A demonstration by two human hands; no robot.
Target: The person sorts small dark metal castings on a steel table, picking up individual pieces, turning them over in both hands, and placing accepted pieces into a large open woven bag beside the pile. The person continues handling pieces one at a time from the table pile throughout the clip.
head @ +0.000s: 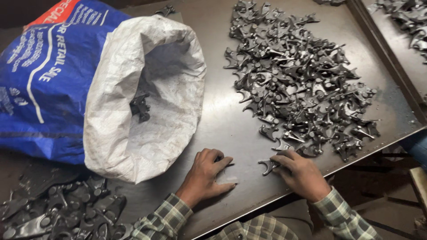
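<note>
Dark metal fork piece [268, 166] lies flat near the desk's [222, 129] front edge, and my right hand [301, 174] pinches its stem so it won't slide. Its long side runs left to right, its two prongs pointing left toward my left hand [205, 176], which rests flat, fingers apart, below the white sack [133, 98].

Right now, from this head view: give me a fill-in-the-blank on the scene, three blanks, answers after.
1. The right hand touches a forked metal part at the near edge of the ____.
2. The left hand lies palm-down on the ____, holding nothing visible.
3. The sack lies open on its side, blue outside and ____ inside.

Missing words: pile; table; white
</note>
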